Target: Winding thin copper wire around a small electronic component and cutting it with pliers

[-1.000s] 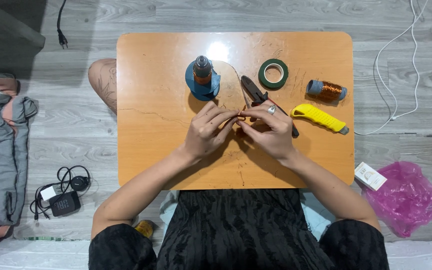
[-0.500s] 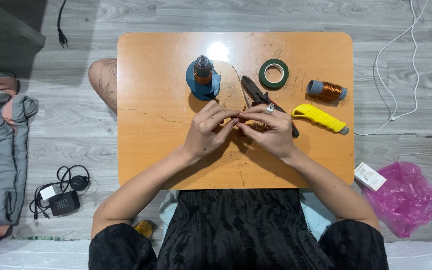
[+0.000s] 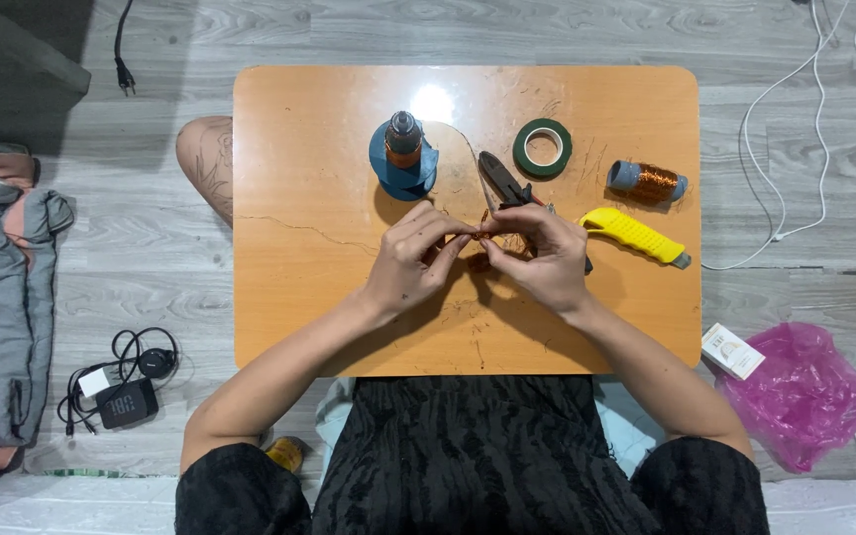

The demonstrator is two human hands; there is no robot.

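Two hands: left (image 3: pixel 413 263), right (image 3: pixel 544 258) grip copper wire (image 3: pixel 478 236) | pink bag (image 3: pixel 800 391): contents unclear

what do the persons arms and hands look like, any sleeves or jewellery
Both forearms are bare, with no sleeves in view. The right hand wears a ring on one finger. The left hand shows no ring or watch. No gloves on either.

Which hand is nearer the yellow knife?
Right. The right hand sits just left of the knife; the left hand is farther left, beyond the right.
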